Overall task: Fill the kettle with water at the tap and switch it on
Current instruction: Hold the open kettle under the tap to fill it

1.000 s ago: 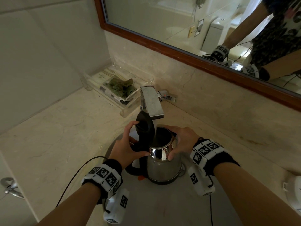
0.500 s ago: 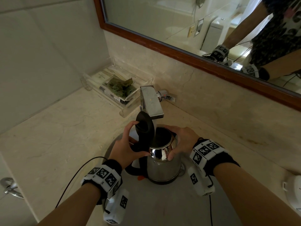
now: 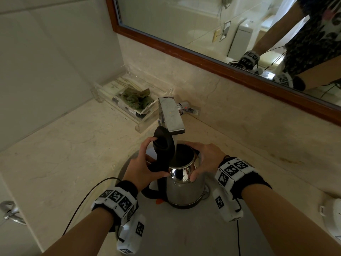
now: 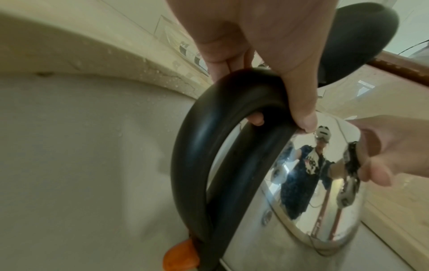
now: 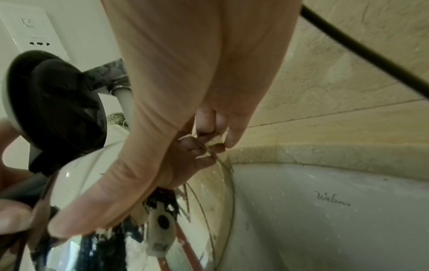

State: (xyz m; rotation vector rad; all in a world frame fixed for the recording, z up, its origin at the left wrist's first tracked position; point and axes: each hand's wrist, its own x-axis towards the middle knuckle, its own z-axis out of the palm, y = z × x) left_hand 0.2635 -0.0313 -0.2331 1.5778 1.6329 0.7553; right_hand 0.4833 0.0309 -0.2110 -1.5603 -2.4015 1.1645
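Observation:
A steel kettle (image 3: 184,189) stands in the sink (image 3: 184,233) under the square chrome tap (image 3: 170,115). Its black lid (image 3: 163,143) is tipped up and open. A white stream of water (image 5: 126,104) falls from the spout into the kettle's mouth. My left hand (image 3: 142,167) grips the black handle (image 4: 209,146), thumb against the steel wall (image 4: 313,201). My right hand (image 3: 204,159) curls round the kettle's upper body on the far side from the handle. An orange switch (image 4: 181,256) sits at the handle's foot.
A clear tray (image 3: 103,87) of packets lies on the marble counter left of the tap. The wood-framed mirror (image 3: 203,54) runs along the back wall. A white round object (image 3: 332,215) sits at the right edge. A wall socket (image 5: 30,27) shows behind the lid.

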